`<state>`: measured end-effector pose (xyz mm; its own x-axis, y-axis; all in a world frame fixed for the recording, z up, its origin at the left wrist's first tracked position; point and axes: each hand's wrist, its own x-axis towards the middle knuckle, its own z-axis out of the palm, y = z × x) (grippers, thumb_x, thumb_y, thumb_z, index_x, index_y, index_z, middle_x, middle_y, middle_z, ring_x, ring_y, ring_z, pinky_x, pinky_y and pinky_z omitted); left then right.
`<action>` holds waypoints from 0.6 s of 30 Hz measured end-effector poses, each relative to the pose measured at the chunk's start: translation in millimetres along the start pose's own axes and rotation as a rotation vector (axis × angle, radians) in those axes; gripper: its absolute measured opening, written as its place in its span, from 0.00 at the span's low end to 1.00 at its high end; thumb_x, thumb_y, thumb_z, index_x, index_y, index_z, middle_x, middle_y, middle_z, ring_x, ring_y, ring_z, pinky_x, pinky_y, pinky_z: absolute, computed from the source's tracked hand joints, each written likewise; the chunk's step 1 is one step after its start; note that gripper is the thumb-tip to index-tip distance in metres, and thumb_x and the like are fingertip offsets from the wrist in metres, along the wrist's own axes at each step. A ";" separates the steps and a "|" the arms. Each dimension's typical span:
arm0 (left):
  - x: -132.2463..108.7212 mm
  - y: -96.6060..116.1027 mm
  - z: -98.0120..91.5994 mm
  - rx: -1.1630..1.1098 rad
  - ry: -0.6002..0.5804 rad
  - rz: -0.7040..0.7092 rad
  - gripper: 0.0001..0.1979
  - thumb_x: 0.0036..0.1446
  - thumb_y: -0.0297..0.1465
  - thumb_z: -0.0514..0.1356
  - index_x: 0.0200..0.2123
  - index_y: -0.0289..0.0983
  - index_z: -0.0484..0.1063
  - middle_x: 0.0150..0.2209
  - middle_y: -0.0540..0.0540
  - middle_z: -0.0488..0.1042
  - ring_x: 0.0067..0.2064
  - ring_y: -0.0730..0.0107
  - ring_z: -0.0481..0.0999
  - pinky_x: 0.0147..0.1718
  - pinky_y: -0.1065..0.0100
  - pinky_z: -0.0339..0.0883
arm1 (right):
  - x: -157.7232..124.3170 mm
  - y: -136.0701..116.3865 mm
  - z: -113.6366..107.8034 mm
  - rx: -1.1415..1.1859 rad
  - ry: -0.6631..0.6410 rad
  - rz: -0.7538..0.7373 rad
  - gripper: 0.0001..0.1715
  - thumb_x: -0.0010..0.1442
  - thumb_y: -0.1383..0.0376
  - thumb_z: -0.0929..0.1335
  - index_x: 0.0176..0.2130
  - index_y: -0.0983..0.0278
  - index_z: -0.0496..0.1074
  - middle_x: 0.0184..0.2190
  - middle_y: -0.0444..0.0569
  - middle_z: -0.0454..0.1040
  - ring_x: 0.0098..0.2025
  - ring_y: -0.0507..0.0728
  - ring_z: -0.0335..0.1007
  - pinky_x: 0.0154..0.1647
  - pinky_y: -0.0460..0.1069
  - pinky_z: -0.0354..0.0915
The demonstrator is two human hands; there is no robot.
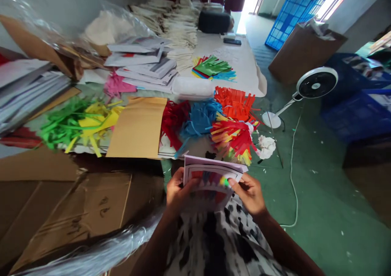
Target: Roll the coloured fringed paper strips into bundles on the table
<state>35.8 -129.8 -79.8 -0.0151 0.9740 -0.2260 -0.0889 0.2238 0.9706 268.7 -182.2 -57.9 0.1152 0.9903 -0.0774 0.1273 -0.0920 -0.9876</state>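
In front of my lap I hold a white printed card with red and blue shapes on it, blurred in part. My left hand grips its left edge, thumb on the front. At the right edge my right hand pinches it, the thumb beside a small yellow and green spot. A lilac sheet or back panel shows along the card's top. Just beyond lie a red and yellow fringed paper bundle, a blue fringe bundle and a dark red one on the table.
A tan envelope overlaps the table's front edge, beside yellow and green strips. Behind are stacked printed packets and a clear plastic tray. Cardboard stands at left, a white fan on the floor at right.
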 end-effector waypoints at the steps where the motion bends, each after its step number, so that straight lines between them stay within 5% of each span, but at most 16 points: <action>1: 1.8 0.7 -2.7 0.004 -0.008 -0.006 0.13 0.44 0.38 0.73 0.33 0.38 0.81 0.28 0.49 0.79 0.30 0.66 0.75 0.32 0.69 0.70 | -0.1 -1.4 -5.8 0.011 -0.071 -0.013 0.15 0.63 0.50 0.74 0.40 0.58 0.80 0.33 0.47 0.81 0.33 0.59 0.77 0.37 0.54 0.73; 4: 9.2 4.8 -17.9 0.055 -0.017 0.004 0.12 0.40 0.37 0.73 0.28 0.38 0.80 0.26 0.48 0.79 0.29 0.64 0.75 0.31 0.68 0.70 | 7.0 -17.6 -32.5 -0.087 -0.182 -0.109 0.24 0.65 0.55 0.73 0.59 0.53 0.75 0.55 0.52 0.82 0.51 0.64 0.81 0.53 0.60 0.76; 7: 18.1 14.0 -40.3 0.126 -0.026 0.046 0.10 0.43 0.37 0.72 0.28 0.38 0.80 0.25 0.48 0.78 0.28 0.65 0.74 0.31 0.68 0.69 | 36.7 -44.1 -68.6 -0.542 0.017 -0.321 0.29 0.70 0.61 0.68 0.68 0.50 0.67 0.64 0.51 0.75 0.64 0.66 0.73 0.65 0.65 0.69; 9: 26.6 28.1 -54.7 0.145 -0.052 0.069 0.10 0.46 0.37 0.72 0.30 0.38 0.81 0.27 0.48 0.79 0.28 0.66 0.73 0.30 0.69 0.68 | 70.8 -56.8 -90.8 -0.853 0.009 -0.499 0.40 0.68 0.65 0.66 0.75 0.55 0.55 0.71 0.55 0.66 0.71 0.68 0.64 0.71 0.69 0.63; 13: 58.0 88.8 -70.3 0.181 -0.147 0.163 0.12 0.45 0.39 0.75 0.29 0.38 0.81 0.25 0.50 0.77 0.28 0.67 0.72 0.28 0.71 0.66 | 145.4 -56.1 -112.0 -1.207 -0.164 -0.600 0.52 0.62 0.69 0.66 0.78 0.67 0.43 0.75 0.64 0.57 0.78 0.71 0.49 0.74 0.72 0.54; 15: 80.1 130.3 -67.1 0.289 -0.224 0.247 0.15 0.43 0.41 0.76 0.24 0.37 0.79 0.21 0.51 0.74 0.28 0.67 0.71 0.27 0.73 0.65 | 170.4 -50.3 -110.9 -1.296 -0.242 -0.580 0.54 0.56 0.71 0.68 0.76 0.70 0.48 0.73 0.67 0.61 0.77 0.72 0.51 0.74 0.74 0.52; 18: 114.2 182.9 -42.8 0.463 -0.382 0.345 0.18 0.45 0.42 0.76 0.32 0.34 0.82 0.27 0.49 0.77 0.31 0.66 0.73 0.29 0.73 0.64 | 185.8 -51.9 -110.3 -1.330 -0.300 -0.632 0.45 0.52 0.71 0.68 0.68 0.68 0.65 0.62 0.64 0.74 0.69 0.72 0.64 0.74 0.73 0.50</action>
<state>-24.8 20.8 68.3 0.3938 0.9170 0.0642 0.2938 -0.1917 0.9364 392.1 -4.8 -5.9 -0.4784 0.8705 0.1154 0.8735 0.4852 -0.0393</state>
